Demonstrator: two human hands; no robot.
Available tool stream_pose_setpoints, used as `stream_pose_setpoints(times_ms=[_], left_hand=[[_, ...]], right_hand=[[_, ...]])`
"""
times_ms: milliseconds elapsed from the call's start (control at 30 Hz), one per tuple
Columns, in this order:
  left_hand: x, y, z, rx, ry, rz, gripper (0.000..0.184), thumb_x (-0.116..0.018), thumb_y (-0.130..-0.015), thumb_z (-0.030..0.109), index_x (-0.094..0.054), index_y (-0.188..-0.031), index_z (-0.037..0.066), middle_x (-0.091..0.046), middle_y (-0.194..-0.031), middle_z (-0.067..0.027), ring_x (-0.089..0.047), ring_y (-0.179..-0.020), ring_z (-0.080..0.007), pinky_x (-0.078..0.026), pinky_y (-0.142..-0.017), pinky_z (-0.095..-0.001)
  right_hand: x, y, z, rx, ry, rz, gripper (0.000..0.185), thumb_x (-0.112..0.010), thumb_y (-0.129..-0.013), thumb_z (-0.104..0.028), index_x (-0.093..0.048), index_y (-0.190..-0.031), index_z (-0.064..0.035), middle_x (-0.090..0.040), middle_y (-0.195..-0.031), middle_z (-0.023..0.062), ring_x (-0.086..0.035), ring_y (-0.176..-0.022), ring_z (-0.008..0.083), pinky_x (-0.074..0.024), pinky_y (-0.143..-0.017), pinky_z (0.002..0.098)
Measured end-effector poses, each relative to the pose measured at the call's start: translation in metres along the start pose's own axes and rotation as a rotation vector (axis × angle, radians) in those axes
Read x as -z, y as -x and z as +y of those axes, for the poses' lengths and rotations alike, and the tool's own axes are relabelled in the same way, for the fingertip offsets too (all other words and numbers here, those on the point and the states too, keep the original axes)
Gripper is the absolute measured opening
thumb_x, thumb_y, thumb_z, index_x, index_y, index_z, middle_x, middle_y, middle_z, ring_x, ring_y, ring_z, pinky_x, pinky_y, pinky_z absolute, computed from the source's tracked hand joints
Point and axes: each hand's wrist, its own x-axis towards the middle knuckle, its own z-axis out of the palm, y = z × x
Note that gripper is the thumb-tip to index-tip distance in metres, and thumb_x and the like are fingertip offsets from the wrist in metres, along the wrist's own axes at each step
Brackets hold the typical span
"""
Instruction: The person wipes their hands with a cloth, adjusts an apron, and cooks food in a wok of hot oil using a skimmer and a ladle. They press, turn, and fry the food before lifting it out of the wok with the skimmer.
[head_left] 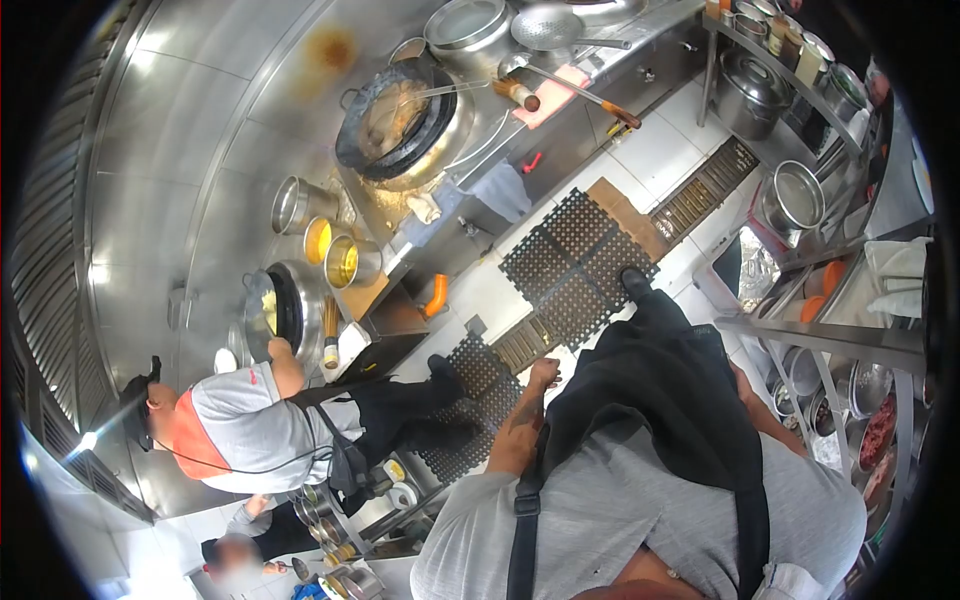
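My left hand hangs beside the black apron, over the floor by a metal drain grate. Its fingers are curled in, and nothing shows in them. On the other side of the apron, only a small part of my right hand appears; its fingers are hidden behind the cloth. Neither hand visibly touches a pot or tool. One black shoe of mine is on the perforated mat.
A wok sits on the stove at the top, with pots and ladles beside it. At left, a co-worker reaches into a second wok; another person is at bottom left. Metal shelves with pans and food stand at right.
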Motion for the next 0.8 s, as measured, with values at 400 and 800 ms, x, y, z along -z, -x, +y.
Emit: stream_pose_setpoints(times_ms=[400, 800], left_hand=[[-0.02, -0.046, 0.137, -0.322, -0.099, -0.332, 0.059, -0.064, -0.078, 0.046, -0.057, -0.109, -0.004, -0.061, -0.087, -0.0146, -0.06, -0.068, -0.0158, -0.047, -0.056, -0.0283], [-0.113, 0.358, 0.558, -2.068, -0.06, -0.284, 0.075, -0.069, -0.074, 0.033, -0.035, -0.132, -0.002, -0.047, -0.122, -0.024, -0.049, -0.111, -0.0353, -0.039, -0.093, -0.0377]], right_hand=[[-0.035, 0.062, -0.103, 0.771, 1.1, 0.711, 0.052, -0.055, -0.083, -0.043, -0.054, -0.117, -0.0034, -0.06, -0.107, 0.0165, -0.058, -0.1, 0.0268, -0.0451, -0.085, 0.0364], [-0.146, 0.262, -0.15, 2.164, 0.7, 1.052, 0.057, -0.056, -0.084, -0.022, -0.033, -0.13, 0.003, -0.034, -0.134, 0.0193, -0.031, -0.126, 0.0314, -0.025, -0.103, 0.0391]])
